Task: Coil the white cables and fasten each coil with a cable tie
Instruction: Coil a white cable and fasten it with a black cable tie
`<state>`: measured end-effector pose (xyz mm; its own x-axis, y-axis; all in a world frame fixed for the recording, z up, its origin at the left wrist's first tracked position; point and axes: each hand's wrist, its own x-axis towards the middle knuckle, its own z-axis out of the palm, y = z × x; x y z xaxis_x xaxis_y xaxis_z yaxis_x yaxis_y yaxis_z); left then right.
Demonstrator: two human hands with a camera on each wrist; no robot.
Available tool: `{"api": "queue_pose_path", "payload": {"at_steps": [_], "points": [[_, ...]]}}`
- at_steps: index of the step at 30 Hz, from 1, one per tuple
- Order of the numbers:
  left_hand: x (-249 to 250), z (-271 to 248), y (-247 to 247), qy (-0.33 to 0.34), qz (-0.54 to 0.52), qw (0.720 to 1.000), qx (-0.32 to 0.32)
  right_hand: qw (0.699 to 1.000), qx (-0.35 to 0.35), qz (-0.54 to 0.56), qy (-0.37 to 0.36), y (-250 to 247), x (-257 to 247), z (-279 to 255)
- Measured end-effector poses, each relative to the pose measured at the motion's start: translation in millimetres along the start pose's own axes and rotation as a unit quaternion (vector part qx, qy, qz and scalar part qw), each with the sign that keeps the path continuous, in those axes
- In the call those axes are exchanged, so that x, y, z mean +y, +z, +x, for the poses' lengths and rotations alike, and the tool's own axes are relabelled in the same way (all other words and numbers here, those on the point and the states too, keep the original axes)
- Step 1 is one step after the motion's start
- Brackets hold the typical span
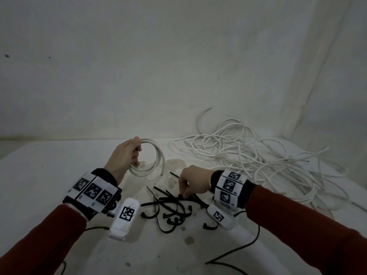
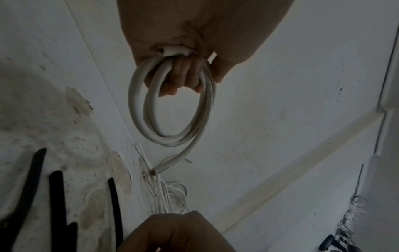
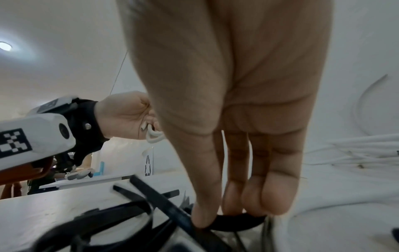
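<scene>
My left hand [image 1: 137,155] grips a small coil of white cable [image 1: 158,155] and holds it upright just above the table. In the left wrist view the fingers [image 2: 183,80] curl through the coil [image 2: 140,110], and its cut end [image 2: 157,169] hangs free below. My right hand [image 1: 183,194] reaches down into a pile of black cable ties [image 1: 168,207] near the front. In the right wrist view its thumb and fingertips [image 3: 215,214] pinch one black tie [image 3: 237,221] that lies on the pile. A big tangle of loose white cables [image 1: 258,155] lies at the back right.
The white table [image 1: 49,175] is stained around the ties. White walls close it in at the back and right. Black leads from the wrist cameras [image 1: 238,253] trail over the front of the table.
</scene>
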<state>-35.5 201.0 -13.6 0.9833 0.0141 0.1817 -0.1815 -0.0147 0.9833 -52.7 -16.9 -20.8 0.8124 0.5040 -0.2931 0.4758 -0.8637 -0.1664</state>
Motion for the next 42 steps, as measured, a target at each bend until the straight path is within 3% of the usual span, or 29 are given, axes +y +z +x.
{"api": "queue_pose_path", "payload": {"at_steps": [6, 9, 11, 13, 15, 16, 23, 25, 29, 33, 37, 42], "points": [[0, 0, 2, -0.001, 0.007, 1.0, 0.001, 0.997, 0.066, 0.046, -0.002, -8, 1, -10], [1, 1, 1, -0.012, 0.013, 1.0, 0.016, 0.978, 0.134, 0.16, -0.007, -25, 3, -23], [3, 2, 1, -0.013, 0.02, 0.999, 0.034, 0.94, 0.179, 0.29, -0.023, -38, -2, -38], [6, 3, 0, -0.009, 0.029, 0.998, 0.053, 0.875, 0.21, 0.434, -0.051, -49, -9, -55], [10, 5, 0, 0.0, 0.037, 0.997, 0.069, 0.82, 0.204, 0.528, -0.081, -55, -17, -69], [12, 6, 0, 0.005, 0.039, 0.996, 0.074, 0.809, 0.196, 0.547, -0.092, -57, -21, -74], [31, 1, 11, 0.045, 0.044, 0.996, 0.07, 0.774, 0.242, 0.576, -0.099, -51, -42, -67], [36, -5, 16, 0.054, 0.038, 0.996, 0.057, 0.769, 0.278, 0.565, -0.107, -50, -46, -60], [45, -18, 25, 0.063, 0.036, 0.997, 0.03, 0.797, 0.395, 0.448, -0.086, -48, -49, -44], [48, -29, 29, 0.087, 0.081, 0.993, 0.012, 0.782, 0.463, 0.41, -0.079, -49, -49, -31], [50, -36, 28, 0.116, 0.116, 0.986, -0.026, 0.75, 0.444, 0.484, -0.079, -53, -47, -27], [53, -36, 25, 0.14, 0.148, 0.978, -0.049, 0.722, 0.336, 0.596, -0.105, -62, -45, -26]]}}
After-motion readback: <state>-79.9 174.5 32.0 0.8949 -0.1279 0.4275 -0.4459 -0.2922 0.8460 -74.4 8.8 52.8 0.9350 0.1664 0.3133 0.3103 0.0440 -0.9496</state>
